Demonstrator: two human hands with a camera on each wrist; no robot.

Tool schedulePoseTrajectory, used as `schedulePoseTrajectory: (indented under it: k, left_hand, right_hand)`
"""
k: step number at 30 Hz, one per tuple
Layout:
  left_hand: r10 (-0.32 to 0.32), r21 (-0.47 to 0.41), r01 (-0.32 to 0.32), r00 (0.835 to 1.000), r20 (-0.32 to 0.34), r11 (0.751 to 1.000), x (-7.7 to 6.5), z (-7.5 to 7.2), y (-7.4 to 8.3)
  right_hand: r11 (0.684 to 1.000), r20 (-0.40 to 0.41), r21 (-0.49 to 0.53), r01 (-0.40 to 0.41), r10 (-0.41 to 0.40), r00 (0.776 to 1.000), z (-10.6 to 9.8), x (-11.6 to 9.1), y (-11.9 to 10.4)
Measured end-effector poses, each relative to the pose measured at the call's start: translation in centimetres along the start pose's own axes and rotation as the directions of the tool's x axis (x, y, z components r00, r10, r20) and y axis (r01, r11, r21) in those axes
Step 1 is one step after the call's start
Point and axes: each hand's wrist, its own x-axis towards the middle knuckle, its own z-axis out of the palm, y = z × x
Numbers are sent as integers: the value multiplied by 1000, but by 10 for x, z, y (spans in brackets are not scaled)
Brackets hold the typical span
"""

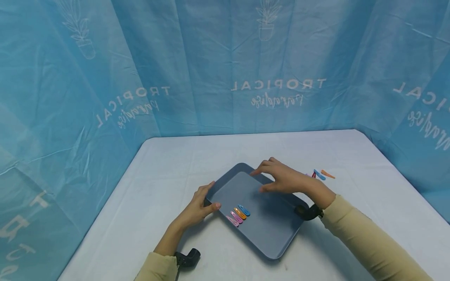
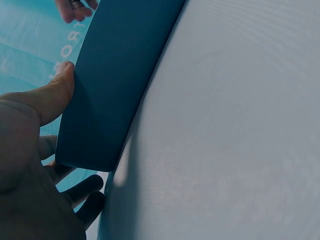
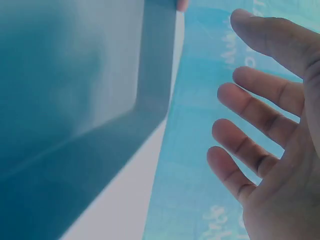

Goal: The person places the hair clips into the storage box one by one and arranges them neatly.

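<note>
A shallow grey tray (image 1: 277, 230) lies turned at an angle on the white table. My left hand (image 1: 197, 207) grips its left corner, the thumb at the rim and the fingers around the outer side; in the left wrist view the thumb (image 2: 62, 92) touches the tray wall (image 2: 115, 85). Several snap hair clips sit in a row inside the tray near that hand: a blue one (image 1: 244, 210), an orange one (image 1: 240, 213) and pinkish ones (image 1: 236, 217). Over the tray's far side hovers my right hand (image 1: 281, 177), fingers apart, holding nothing, as the right wrist view confirms.
Beyond the tray's right side, more hair clips lie on the table (image 1: 168, 164): an orange one (image 1: 327, 174), a blue one (image 1: 319, 175) and a red one (image 1: 313, 175), partly hidden by the right wrist. A blue printed curtain (image 1: 204, 70) surrounds the table.
</note>
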Motion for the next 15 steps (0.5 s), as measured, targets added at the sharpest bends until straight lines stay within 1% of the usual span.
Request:
schedulePoseTrajectory:
  k: [7,12,15]
  left_hand:
    - [-7,-6,7,1000,4,1000,0,0,0]
    - [-5,-7,5,1000,4,1000,0,0,0]
    - [-5,-2,6,1000,3,1000,0,0,0]
  right_hand:
    - [999,-81,14,-34,35,996,-12,-14,15]
    - [995,-111,39,-94,98,989,-17,-26,27]
    - [992,-135,52,-115,121,984,-17,-34,37]
